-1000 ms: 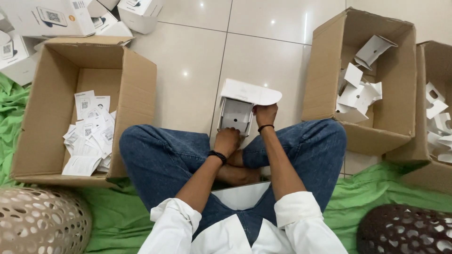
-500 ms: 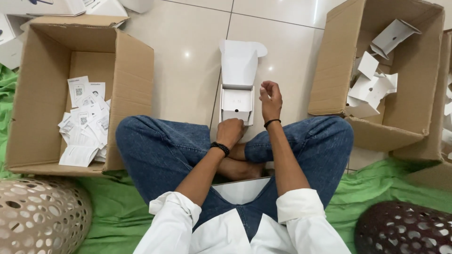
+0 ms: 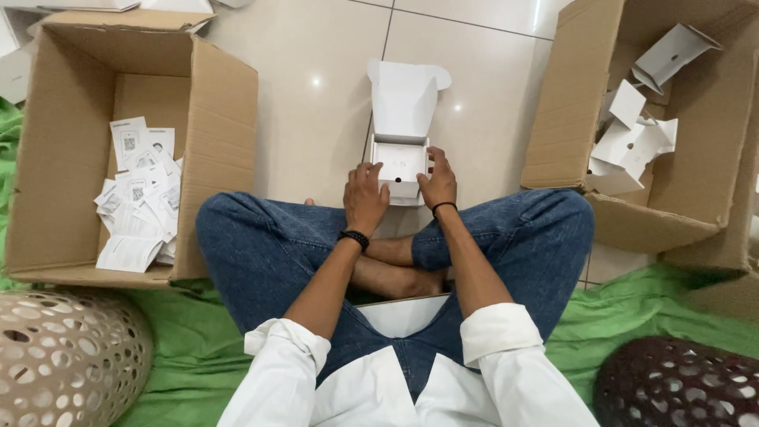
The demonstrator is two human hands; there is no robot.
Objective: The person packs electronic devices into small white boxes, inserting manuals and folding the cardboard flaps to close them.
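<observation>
CHANGE: right hand (image 3: 437, 181), lifted clear half a second ago, now grips the small white box (image 3: 399, 166) with the left hand (image 3: 365, 196), fingers curled on both sides | BOX: on tiles before the crossed legs, lid (image 3: 405, 96) upright | ROOM: bare floor (image 3: 316, 119) between the left carton (image 3: 118, 150) and right carton (image 3: 632, 126)

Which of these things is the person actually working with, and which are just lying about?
In hand:
- small white box, lid open, on the floor
- left hand and right hand, one on each side of it

Lying about:
- left cardboard carton with paper leaflets
- right cardboard carton with white card inserts
- green cloth
- two perforated round objects, beige and dark
</observation>
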